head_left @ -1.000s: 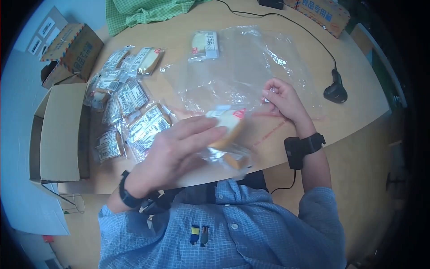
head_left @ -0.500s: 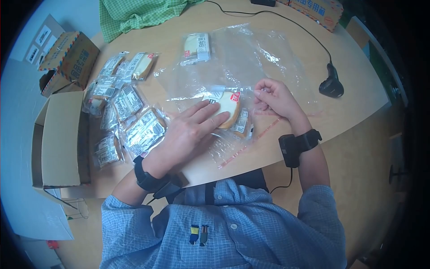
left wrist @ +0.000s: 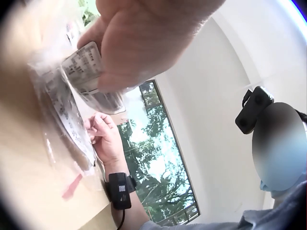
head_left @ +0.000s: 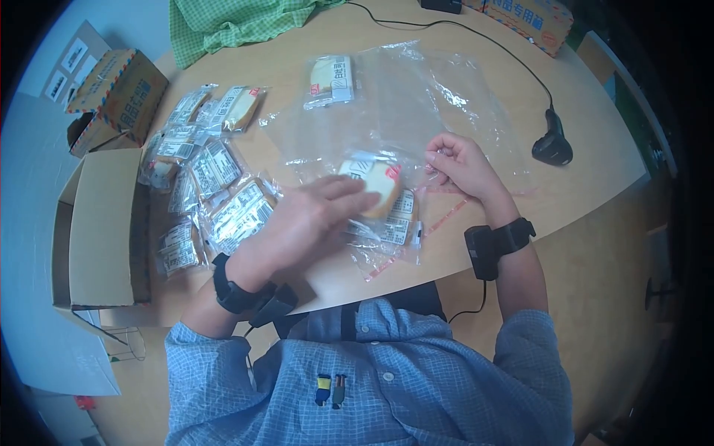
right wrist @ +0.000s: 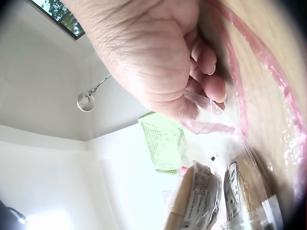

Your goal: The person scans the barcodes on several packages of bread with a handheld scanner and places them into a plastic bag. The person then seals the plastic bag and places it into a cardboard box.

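My left hand [head_left: 316, 219] holds a wrapped bread slice [head_left: 381, 181] with a white label and a red mark, fingers over its top. In the left wrist view its underside label [left wrist: 86, 67] shows beside the thumb. Another wrapped bread slice [head_left: 401, 219] lies just below it, partly covered. At the mouth of a large clear plastic bag [head_left: 409, 111], my right hand [head_left: 465, 163] pinches the film; the right wrist view shows the bag's pink-red edge strip [right wrist: 235, 86] beside those fingers. A further wrapped bread slice [head_left: 331, 78] sits at the bag's far left part.
Several wrapped bread slices [head_left: 212, 167] are piled on the left of the table. Beyond them stand an open cardboard box [head_left: 108, 223] and a smaller carton [head_left: 130, 97]. A corded barcode scanner [head_left: 552, 141] lies at right, and a green checked cloth [head_left: 223, 30] at the back.
My left hand first moved the held bread slice forward to the bag's mouth, then slightly back towards the body. The right hand keeps its pinch on the film, almost still.
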The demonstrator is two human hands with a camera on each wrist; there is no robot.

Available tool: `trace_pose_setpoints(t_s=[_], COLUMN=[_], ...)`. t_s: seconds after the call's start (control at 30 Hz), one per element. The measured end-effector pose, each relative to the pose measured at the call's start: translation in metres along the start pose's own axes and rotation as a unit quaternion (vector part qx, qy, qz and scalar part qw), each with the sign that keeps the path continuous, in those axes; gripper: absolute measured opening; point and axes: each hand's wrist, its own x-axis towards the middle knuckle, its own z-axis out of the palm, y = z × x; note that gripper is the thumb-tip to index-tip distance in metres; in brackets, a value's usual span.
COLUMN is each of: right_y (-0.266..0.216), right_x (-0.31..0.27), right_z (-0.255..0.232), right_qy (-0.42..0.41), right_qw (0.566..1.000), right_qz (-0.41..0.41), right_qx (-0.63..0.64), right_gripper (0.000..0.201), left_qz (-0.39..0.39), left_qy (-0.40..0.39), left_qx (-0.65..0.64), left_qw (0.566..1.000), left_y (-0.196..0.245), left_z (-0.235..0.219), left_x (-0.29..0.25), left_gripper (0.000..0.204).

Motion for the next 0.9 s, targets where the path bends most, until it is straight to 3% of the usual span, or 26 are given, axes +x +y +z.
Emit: trace_pose_setpoints(t_s=[0.13, 0.27, 0.43, 0.53, 0.6, 0.63, 0.7, 0.77, 0.8, 0.9], right_y=[-0.001, -0.001, 0.011, 0.011, 0.007, 0.008, 0.009, 0.008, 0.007, -0.002], right_x=[-0.003, -0.004, 0.002, 0.004, 0.001, 0.001, 0.002, 0.001, 0.000, -0.003], right_z=[0.001, 0.005, 0.003, -0.002, 0.000, 0.002, 0.003, 0.000, -0.001, -0.003], right_qy=[0.009, 0.004, 0.074, 0.146, 0.114, 0.113, 0.031, -0.006, -0.043, -0.050], right_qw=[0.999, 0.998, 0.994, 0.987, 0.991, 0.992, 0.996, 0.997, 0.997, 0.998], right_qz=[-0.038, -0.037, -0.068, -0.059, -0.057, -0.057, -0.067, -0.064, -0.060, -0.021], right_qx=[0.031, 0.052, 0.044, 0.021, -0.029, -0.027, -0.039, -0.035, -0.029, -0.024], right_gripper=[0.009, 0.009, 0.009, 0.009, 0.008, 0.008, 0.007, 0.007, 0.007, 0.007], left_qz=[0.030, 0.049, -0.008, -0.079, -0.115, -0.103, -0.094, -0.010, -0.012, 0.021], left_qy=[-0.063, -0.039, 0.032, -0.020, -0.052, -0.031, -0.008, 0.065, 0.068, 0.035], left_qx=[-0.010, 0.050, 0.188, 0.209, 0.226, 0.216, 0.206, 0.202, 0.200, 0.172], left_qw=[0.997, 0.997, 0.982, 0.974, 0.966, 0.970, 0.974, 0.977, 0.977, 0.984], left_y=[0.017, 0.014, -0.002, -0.008, -0.009, -0.009, -0.016, -0.029, -0.036, -0.054], left_z=[-0.004, 0.014, 0.033, 0.027, 0.025, 0.030, 0.043, 0.060, 0.066, 0.067], left_x=[0.013, 0.034, 0.062, 0.068, 0.069, 0.068, 0.069, 0.077, 0.085, 0.111], left_gripper=[0.047, 0.041, 0.032, 0.034, 0.036, 0.039, 0.043, 0.048, 0.048, 0.052])
